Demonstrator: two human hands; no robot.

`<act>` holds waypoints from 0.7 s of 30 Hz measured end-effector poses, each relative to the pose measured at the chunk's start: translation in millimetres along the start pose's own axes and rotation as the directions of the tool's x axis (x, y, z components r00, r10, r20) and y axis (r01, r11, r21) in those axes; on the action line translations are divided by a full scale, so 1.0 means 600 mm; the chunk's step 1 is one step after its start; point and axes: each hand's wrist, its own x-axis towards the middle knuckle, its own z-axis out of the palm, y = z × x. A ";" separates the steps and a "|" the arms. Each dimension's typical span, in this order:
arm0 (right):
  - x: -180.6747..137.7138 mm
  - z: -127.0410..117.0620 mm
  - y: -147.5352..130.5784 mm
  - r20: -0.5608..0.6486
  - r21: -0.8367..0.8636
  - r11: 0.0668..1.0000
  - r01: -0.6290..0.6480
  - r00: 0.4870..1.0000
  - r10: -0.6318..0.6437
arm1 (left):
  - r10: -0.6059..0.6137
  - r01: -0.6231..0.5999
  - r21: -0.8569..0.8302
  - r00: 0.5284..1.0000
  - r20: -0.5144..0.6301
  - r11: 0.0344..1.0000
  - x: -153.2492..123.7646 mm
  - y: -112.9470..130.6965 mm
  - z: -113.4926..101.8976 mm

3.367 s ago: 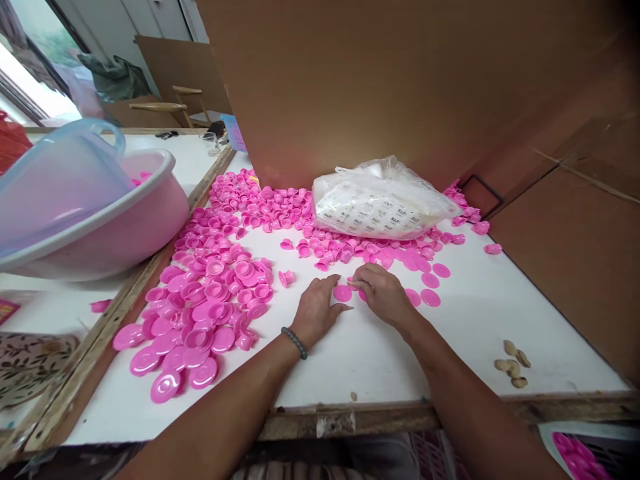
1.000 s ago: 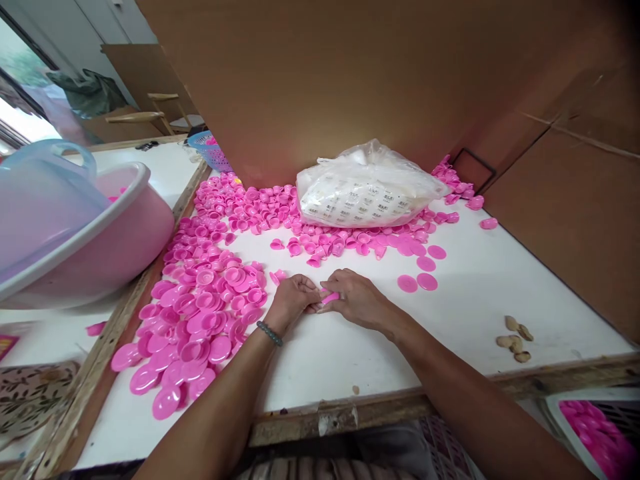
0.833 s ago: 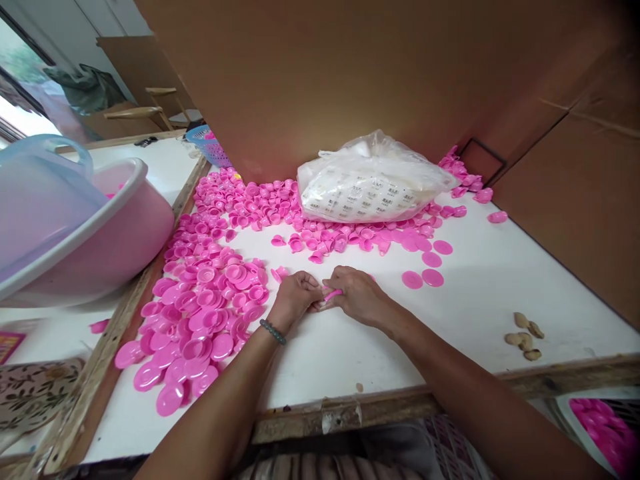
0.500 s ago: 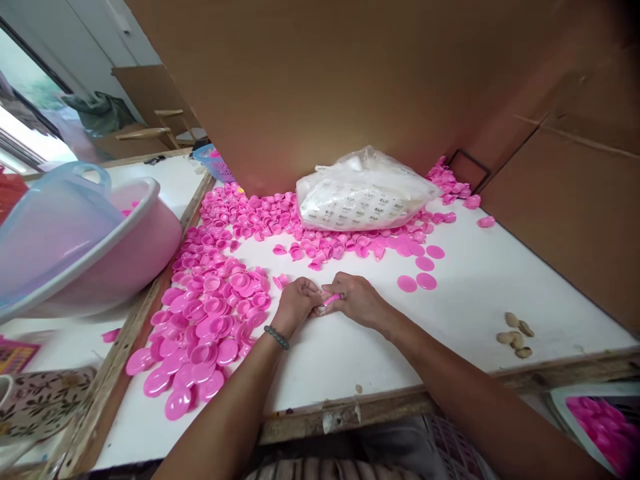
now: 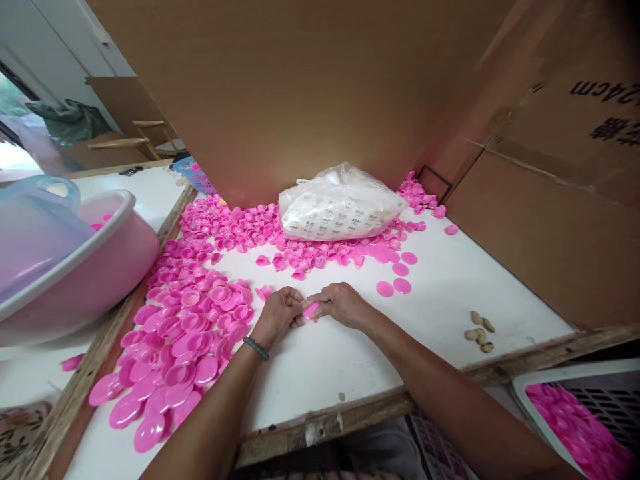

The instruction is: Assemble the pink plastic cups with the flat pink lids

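My left hand (image 5: pixel 279 312) and my right hand (image 5: pixel 346 305) meet over the white table (image 5: pixel 320 360), both closed. Pinched between their fingertips is a small pink plastic piece (image 5: pixel 311 310), largely covered by the fingers, so its exact shape is unclear. A bead bracelet (image 5: pixel 257 348) circles my left wrist. Left of my left hand spreads a heap of shiny pink toy saucers (image 5: pixel 179 375), some with cups on them. One pink cup (image 5: pixel 263 292) lies just beyond that hand. Flat pink discs (image 5: pixel 402 285) rest past my right hand.
A white plastic bag (image 5: pixel 340 207) sits on a band of pink toy cups (image 5: pixel 250 223) against a cardboard wall (image 5: pixel 300 87). Peanuts (image 5: pixel 480 331) lie at right. A pink basin (image 5: pixel 120 247) stands left, beyond a wooden edge (image 5: pixel 117 320). A crate (image 5: pixel 523 383) of pink pieces is lower right.
The whole view has swung a little to the right, bringing more of the lower-right crate into sight. The pink piece, still between both hands, shows more of its surface.
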 end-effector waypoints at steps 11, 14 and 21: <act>0.000 -0.018 0.005 -0.053 -0.128 0.990 0.064 0.996 -0.071 | 0.052 -0.052 -0.006 0.999 0.000 0.999 -0.005 -0.006 -0.003; -0.001 -0.012 0.001 -0.025 -0.281 0.955 0.091 0.994 -0.102 | 0.036 -0.036 -0.034 0.999 0.011 0.999 -0.006 -0.002 -0.002; -0.012 0.002 -0.037 0.023 -0.631 0.764 0.136 0.987 -0.157 | 0.013 -0.013 -0.017 1.000 -0.008 1.000 -0.007 -0.001 0.001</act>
